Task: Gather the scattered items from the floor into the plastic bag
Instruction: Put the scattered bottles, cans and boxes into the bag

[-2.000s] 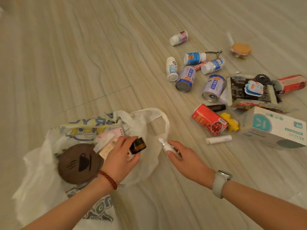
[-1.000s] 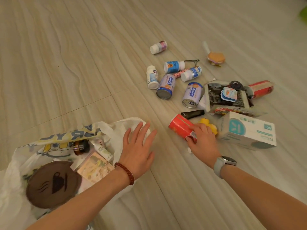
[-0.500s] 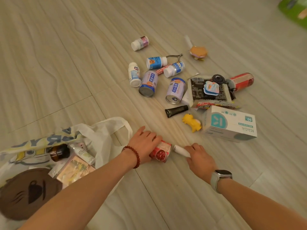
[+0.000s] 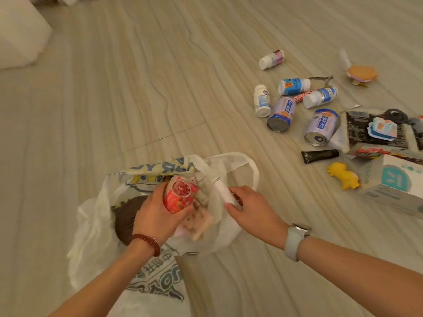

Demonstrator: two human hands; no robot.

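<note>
The white plastic bag [image 4: 91, 225] lies open on the floor at lower left, with a brown round item [image 4: 124, 216] and flat packets inside. My left hand [image 4: 158, 216] grips a red can [image 4: 179, 196] over the bag's mouth. My right hand [image 4: 249, 209] holds a white tube [image 4: 223, 191] at the bag's right rim. Scattered to the right lie two blue cans [image 4: 281, 114] [image 4: 321, 126], several small white bottles [image 4: 262, 100], a black tube [image 4: 319, 156] and a yellow toy [image 4: 343, 176].
A white and teal box [image 4: 398, 186] lies at the right edge, with a black packet [image 4: 359, 131] and small pieces behind it. An orange round item [image 4: 361, 74] sits far right. A white block [image 4: 18, 35] stands at top left. Bare floor spreads left of the pile.
Both hands have come back from the floor to the bag. The left carried the red can and the right the white tube, and they now hover at the bag's opening.
</note>
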